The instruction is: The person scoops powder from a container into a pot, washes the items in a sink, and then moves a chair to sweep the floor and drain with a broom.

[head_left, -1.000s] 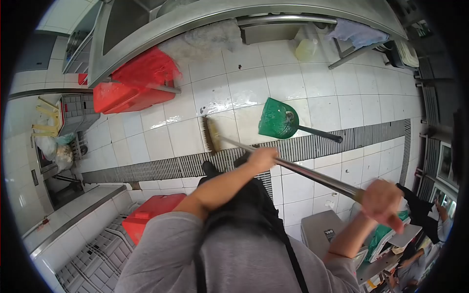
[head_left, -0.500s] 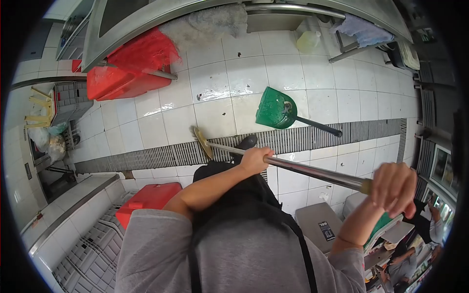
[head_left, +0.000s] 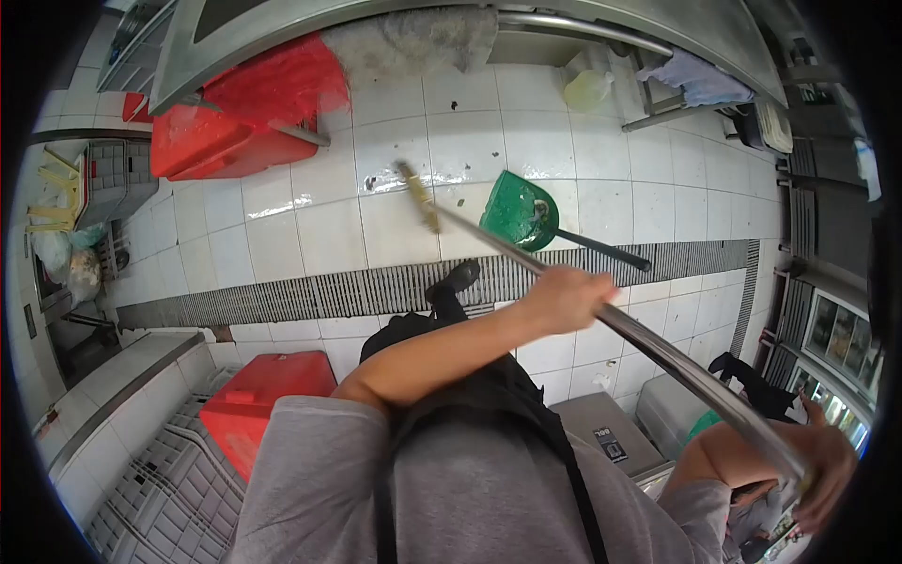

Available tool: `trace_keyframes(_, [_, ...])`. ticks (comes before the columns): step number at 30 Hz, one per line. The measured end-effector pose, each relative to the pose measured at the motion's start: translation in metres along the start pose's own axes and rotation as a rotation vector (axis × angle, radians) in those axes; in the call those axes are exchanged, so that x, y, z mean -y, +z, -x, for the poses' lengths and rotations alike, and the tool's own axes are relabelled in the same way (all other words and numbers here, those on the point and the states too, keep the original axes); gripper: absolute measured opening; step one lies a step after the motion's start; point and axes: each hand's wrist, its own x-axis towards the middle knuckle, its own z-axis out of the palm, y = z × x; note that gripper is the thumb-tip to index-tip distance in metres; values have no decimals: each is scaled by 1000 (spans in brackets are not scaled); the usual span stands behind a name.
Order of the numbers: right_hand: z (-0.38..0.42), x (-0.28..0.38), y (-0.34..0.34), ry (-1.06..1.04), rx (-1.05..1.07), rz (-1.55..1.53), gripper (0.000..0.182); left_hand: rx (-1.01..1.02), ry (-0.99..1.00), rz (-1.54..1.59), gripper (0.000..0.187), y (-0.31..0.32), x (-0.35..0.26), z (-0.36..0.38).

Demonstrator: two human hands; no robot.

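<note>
A broom (head_left: 420,199) with a yellowish, motion-blurred head touches the tiles just left of the dustpan. My left hand (head_left: 566,299) is closed around the middle of its metal handle. At the handle's top end, far right, my right hand (head_left: 827,477) wraps round it, a little blurred. The green dustpan (head_left: 512,214) lies on the floor with its open side toward the broom head and some dark scraps inside. Small dark bits are scattered on the wet tiles around the head. My dark shoe (head_left: 455,280) stands on the drain grate.
A slatted drain grate (head_left: 310,291) crosses the white tiled floor. Red containers (head_left: 221,141) and a steel table (head_left: 310,21) line the far side. Behind me are a red box (head_left: 268,395), grey crates (head_left: 164,470) and a grey bin (head_left: 601,423). Another person (head_left: 756,381) is at right.
The broom head has moved up off the grate area onto the tiles, closer to the dustpan. Both hands have shifted right with the handle, and my right hand is lower.
</note>
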Motion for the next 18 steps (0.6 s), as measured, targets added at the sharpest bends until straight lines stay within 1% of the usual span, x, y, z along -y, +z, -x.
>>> trace_keyframes(1, [3, 2, 0, -51, -12, -116, 6, 61, -66, -88, 10, -13, 13, 8])
trace_keyframes(2, [6, -9, -12, 275, -147, 190, 11, 120, -134, -176, 13, -27, 33, 17])
trace_keyframes(3, [37, -22, -21, 431, -458, -352, 18, -22, -30, -207, 13, -43, 58, 31])
trace_keyframes(4, [62, -77, -17, 158, -763, 187, 22, 3, -123, -228, 11, -63, 80, 44])
trace_keyframes(5, [87, -97, -37, 508, -530, 556, 25, 107, -204, -404, 14, -80, 111, 60])
trace_keyframes(6, [117, -136, -33, 412, -684, 738, 28, 148, -297, -444, 15, -94, 139, 80])
trace_keyframes(7, [126, -167, -32, 486, -716, 616, 28, 184, -388, -486, 17, -102, 160, 90])
trace_keyframes(9, [124, -187, -16, 527, -674, 718, 30, 217, -357, -480, 18, -93, 179, 89])
trace_keyframes(10, [123, -172, -15, 525, -661, 714, 30, 262, -332, -452, 20, -86, 177, 86])
trace_keyframes(11, [117, -151, -11, 505, -687, 749, 31, 197, -287, -413, 18, -62, 174, 76])
trace_keyframes(12, [107, -132, -7, 459, -705, 811, 32, 185, -169, -402, 14, -42, 161, 59])
trace_keyframes(13, [92, -114, -4, 449, -641, 847, 32, 214, -106, -390, 14, -12, 160, 47])
trace_keyframes(14, [79, -96, 3, 476, -550, 902, 31, 214, -34, -287, 16, 9, 147, 34])
trace_keyframes(15, [64, -84, 13, 539, -494, 927, 30, 135, 13, -63, 18, 29, 131, 22])
trace_keyframes(16, [53, -74, 25, 547, -499, 987, 29, 202, 22, -29, 19, 44, 113, 10])
trace_keyframes(17, [42, -70, 38, 491, -543, 1086, 29, 271, 31, 4, 21, 57, 94, -1])
trace_keyframes(18, [31, -61, 48, 499, -528, 1124, 27, 332, 64, 12, 22, 70, 78, -10])
